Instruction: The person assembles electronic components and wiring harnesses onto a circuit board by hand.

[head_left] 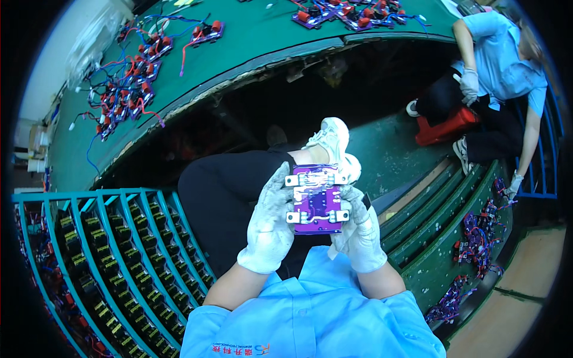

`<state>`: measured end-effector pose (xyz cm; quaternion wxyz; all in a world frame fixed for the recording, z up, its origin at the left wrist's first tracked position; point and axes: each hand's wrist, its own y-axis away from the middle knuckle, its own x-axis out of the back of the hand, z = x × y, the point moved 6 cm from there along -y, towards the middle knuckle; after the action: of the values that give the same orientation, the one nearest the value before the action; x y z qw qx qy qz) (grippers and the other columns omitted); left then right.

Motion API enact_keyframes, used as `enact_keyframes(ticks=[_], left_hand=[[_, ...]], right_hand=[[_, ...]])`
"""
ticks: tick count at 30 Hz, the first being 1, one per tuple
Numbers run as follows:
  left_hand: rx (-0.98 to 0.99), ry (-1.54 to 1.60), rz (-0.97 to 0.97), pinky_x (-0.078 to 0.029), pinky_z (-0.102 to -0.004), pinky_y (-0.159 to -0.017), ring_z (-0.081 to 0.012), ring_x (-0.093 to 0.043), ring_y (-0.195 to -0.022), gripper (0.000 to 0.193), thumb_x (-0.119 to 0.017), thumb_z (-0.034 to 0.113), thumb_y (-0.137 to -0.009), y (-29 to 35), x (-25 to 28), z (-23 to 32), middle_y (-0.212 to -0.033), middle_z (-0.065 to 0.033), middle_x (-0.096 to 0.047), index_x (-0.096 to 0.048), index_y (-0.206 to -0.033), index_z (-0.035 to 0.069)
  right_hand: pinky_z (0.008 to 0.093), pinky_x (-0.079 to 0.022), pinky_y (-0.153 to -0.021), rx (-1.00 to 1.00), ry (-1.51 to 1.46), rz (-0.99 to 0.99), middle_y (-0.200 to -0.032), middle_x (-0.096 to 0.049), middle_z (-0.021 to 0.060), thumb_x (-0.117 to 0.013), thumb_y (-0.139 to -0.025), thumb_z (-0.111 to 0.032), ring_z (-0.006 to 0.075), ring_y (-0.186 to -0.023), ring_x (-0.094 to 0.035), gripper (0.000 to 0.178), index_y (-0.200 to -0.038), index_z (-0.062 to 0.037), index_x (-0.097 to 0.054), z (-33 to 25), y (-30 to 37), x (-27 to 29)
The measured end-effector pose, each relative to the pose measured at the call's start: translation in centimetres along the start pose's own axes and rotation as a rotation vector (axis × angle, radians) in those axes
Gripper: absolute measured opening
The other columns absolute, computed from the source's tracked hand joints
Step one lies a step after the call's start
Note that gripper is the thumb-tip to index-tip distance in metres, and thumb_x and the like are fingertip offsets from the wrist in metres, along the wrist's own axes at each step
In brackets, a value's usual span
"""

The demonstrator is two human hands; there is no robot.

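A purple circuit board (319, 206) with silver metal tabs at its left and right edges is held up in front of my body, one broad face toward me. My left hand (267, 230), in a whitish work glove, is closed on the board's left edge. On the opposite edge, my right hand (360, 235), gloved alike, grips it with bent fingers. A small dark edge shows beside the right fingers; I cannot make out what it is. Parts on the board's far side are hidden.
Wired purple boards with red parts (128, 89) lie on the green table (239, 42). At left stands a teal rack (122, 194) filled with dark parts. A co-worker (501, 53) sits at far right by a red stool (444, 126), reaching toward more boards (477, 235) on green shelving.
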<state>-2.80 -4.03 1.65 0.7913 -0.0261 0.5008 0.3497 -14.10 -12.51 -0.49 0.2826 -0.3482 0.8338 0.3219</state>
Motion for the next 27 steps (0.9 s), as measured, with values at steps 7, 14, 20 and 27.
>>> enact_keyframes(ticks=[7,14,20,27], left_hand=[[0.068,0.058,-0.048,-0.042,-0.0356,-0.097,-0.0210,-0.048,-0.115,0.053,-0.043,0.028,-0.093,-0.4,0.8,-0.9,-0.130,-0.0131,-0.043,-0.028,-0.136,0.000],[0.021,-0.035,-0.079,-0.030,-0.0374,-0.106,-0.0229,-0.036,-0.127,0.056,-0.045,0.029,-0.092,-0.4,-0.5,-0.7,-0.141,-0.0123,-0.031,-0.028,-0.136,0.000],[-0.082,-0.413,-0.066,-0.031,-0.0355,-0.105,-0.0211,-0.036,-0.126,0.059,-0.048,0.033,-0.091,0.5,-1.3,-0.2,-0.138,-0.0105,-0.033,-0.028,-0.137,0.003],[-0.057,-0.327,-0.086,-0.032,-0.0356,-0.104,-0.0207,-0.038,-0.125,0.059,-0.050,0.032,-0.090,1.0,-1.9,-0.4,-0.136,-0.0101,-0.035,-0.027,-0.137,0.004]], right_hand=[[0.0375,-0.050,-0.087,-0.013,-0.360,-0.070,-0.110,-0.054,0.0119,-0.059,-0.084,-0.041,0.0211,-0.101,-0.057,0.052,-0.115,-0.0016,-0.045,0.6,0.4,1.1],[0.0327,-0.051,-0.070,0.028,-0.302,-0.083,-0.101,-0.056,0.0114,-0.058,-0.082,-0.047,0.0190,-0.087,-0.058,0.062,-0.120,-0.0010,-0.041,0.4,-0.1,0.8],[0.0430,-0.046,-0.092,0.003,-0.382,-0.199,-0.118,-0.050,0.0148,-0.054,-0.082,-0.054,0.0267,-0.109,-0.052,0.068,-0.124,-0.0033,-0.038,0.8,-0.2,2.5],[0.0336,-0.057,-0.068,0.055,-0.427,0.013,-0.100,-0.060,0.0136,-0.062,-0.082,-0.037,0.0201,-0.083,-0.063,0.052,-0.115,0.0000,-0.046,-0.4,0.0,0.2]])
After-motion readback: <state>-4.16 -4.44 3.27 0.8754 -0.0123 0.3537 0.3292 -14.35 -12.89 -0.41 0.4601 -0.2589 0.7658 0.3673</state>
